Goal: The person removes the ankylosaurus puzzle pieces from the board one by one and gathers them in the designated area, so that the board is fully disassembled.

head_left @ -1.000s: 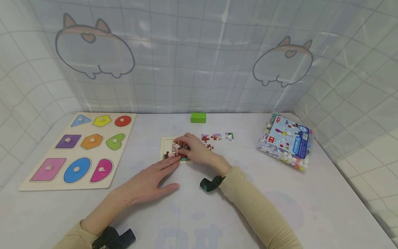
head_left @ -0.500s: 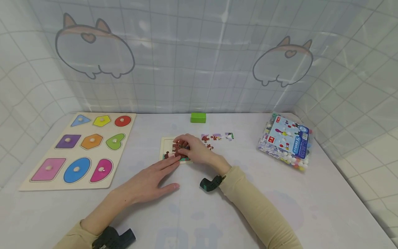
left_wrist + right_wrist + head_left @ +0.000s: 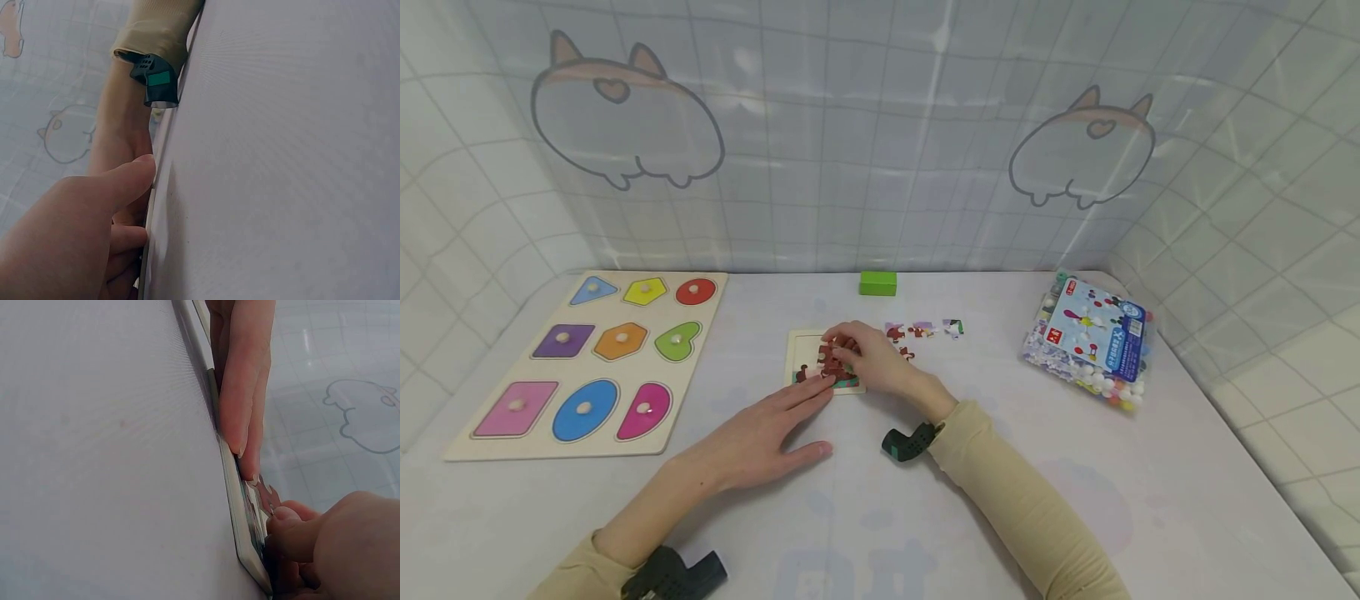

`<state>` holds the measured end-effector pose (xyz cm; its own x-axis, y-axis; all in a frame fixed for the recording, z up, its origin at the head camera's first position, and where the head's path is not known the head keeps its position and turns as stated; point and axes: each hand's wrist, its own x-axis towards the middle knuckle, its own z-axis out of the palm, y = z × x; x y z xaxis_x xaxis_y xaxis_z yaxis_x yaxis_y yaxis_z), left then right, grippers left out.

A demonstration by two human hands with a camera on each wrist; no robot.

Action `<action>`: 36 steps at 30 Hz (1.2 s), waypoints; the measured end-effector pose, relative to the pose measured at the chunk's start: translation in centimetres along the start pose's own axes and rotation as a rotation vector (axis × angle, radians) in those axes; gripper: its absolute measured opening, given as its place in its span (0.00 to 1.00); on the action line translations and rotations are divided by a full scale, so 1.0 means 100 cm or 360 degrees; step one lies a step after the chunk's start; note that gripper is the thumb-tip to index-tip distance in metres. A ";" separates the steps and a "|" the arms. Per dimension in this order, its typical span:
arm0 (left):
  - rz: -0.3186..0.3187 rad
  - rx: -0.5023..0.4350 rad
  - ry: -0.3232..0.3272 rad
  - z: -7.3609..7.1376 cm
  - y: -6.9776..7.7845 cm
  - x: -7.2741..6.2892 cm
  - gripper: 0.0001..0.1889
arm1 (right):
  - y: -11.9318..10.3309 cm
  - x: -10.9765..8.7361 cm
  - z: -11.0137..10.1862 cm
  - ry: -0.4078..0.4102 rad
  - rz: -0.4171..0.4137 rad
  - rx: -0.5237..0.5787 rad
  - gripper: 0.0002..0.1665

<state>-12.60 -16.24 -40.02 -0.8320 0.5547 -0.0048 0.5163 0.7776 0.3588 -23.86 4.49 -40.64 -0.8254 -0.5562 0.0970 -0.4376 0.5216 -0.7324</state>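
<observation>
The right hand (image 3: pixel 876 358) pinches a brown piece (image 3: pixel 267 497), tilted over the puzzle board (image 3: pixel 791 360); the left hand (image 3: pixel 767 433) lays straight fingers on the board's near side. The piece looks light, stiff — best held by its edges, the tabs probably fragile.

A shape board (image 3: pixel 632 371) lies at frame left on the counter (image 3: pixel 970 500); a puzzle tray (image 3: pixel 807 342) lies centre, the right hand (image 3: pixel 883 362) over it, the left hand (image 3: pixel 767 437) at its lower edge; loose pieces (image 3: pixel 922 331) just right; a block (image 3: pixel 877 284) behind; a bag (image 3: pixel 1086 346) at frame right.
</observation>
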 end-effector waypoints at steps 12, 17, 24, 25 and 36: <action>0.0011 -0.0003 0.0003 0.002 0.001 0.001 0.42 | 0.003 -0.005 -0.018 0.0111 0.0067 0.0105 0.17; 0.0013 0.0003 0.0007 0.003 0.001 0.002 0.42 | 0.006 -0.014 -0.038 0.0157 -0.0002 0.0075 0.17; 0.0006 0.0000 0.0012 0.002 0.001 0.001 0.42 | 0.023 -0.035 -0.070 0.0198 0.0056 0.0083 0.18; 0.0006 -0.0004 0.0011 0.001 0.001 0.001 0.42 | 0.026 -0.039 -0.074 0.0208 0.0071 0.0093 0.18; -0.0001 0.0004 0.0006 0.001 0.000 0.000 0.42 | 0.051 -0.068 -0.100 0.0270 0.0130 0.0053 0.17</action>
<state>-12.63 -16.21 -40.17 -0.8329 0.5534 -0.0016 0.5166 0.7786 0.3561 -24.01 17.43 -38.23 -0.9073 -0.3942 0.1465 -0.3570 0.5375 -0.7640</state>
